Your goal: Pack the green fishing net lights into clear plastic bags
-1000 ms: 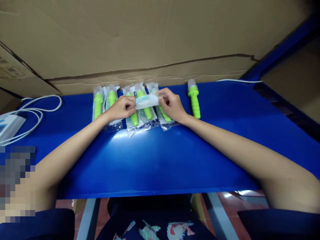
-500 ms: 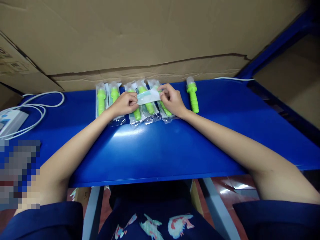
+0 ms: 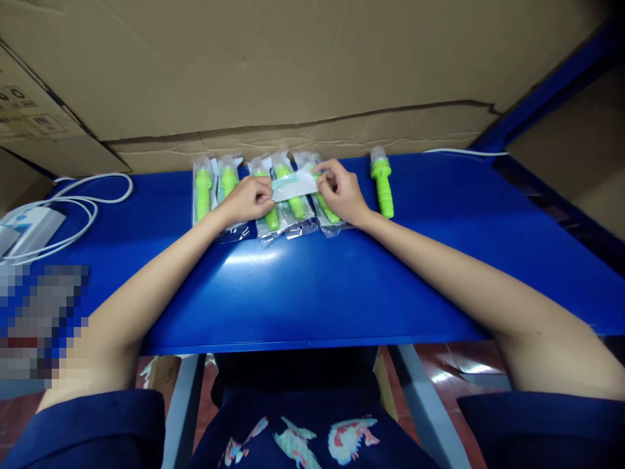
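Across the shiny blue tabletop [image 3: 293, 293], your view has shifted slightly. Your left hand [image 3: 250, 198] and right hand [image 3: 343, 193] still pinch opposite ends of the flat white-and-pale-green strip [image 3: 294, 188], above the clear-bagged, lime-green, torch-shaped sticks [image 3: 297, 208].

Near the left edge of your blue table [image 3: 293, 286], you have a looped white cable [image 3: 131, 189] beside a white box [image 3: 41, 234]. Cardboard [image 3: 303, 71] stands along the back edge, where a thin white cord [image 3: 469, 152] lies toward your right corner. Below the front edge, you see grey legs [image 3: 430, 404] and reddish floor [image 3: 398, 400].
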`<state>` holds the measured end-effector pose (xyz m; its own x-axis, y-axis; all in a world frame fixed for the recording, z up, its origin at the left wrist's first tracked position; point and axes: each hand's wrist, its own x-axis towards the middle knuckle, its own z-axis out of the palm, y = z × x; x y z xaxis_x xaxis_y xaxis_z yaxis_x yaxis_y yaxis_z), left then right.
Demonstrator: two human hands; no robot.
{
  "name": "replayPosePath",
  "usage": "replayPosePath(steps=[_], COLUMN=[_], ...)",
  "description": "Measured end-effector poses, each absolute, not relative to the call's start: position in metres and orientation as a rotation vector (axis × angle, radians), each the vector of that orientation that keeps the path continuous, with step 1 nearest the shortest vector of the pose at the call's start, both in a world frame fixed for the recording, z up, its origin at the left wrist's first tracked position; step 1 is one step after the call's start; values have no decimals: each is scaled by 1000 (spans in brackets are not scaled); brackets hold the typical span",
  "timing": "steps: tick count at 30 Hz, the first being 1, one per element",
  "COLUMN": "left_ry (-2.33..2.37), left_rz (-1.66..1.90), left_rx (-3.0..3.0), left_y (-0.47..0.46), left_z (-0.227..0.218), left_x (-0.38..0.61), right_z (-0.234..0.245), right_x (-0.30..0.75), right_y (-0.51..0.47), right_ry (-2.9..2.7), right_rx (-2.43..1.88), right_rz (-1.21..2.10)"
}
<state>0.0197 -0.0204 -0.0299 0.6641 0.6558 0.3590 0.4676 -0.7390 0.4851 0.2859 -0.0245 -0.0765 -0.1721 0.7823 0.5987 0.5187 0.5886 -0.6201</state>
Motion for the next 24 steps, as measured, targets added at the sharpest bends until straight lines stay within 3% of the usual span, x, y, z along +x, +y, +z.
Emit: replayPosePath(steps=[24], left_ry=[869], left_rz=[709], left_rx=[2678], left_y=[-19], left_z=[-33], left_x=[17], right_z=[-75], right_x=[286], right_y=[-28], right_ry=[-1789], right_rx=[-1106], right_rz=[428])
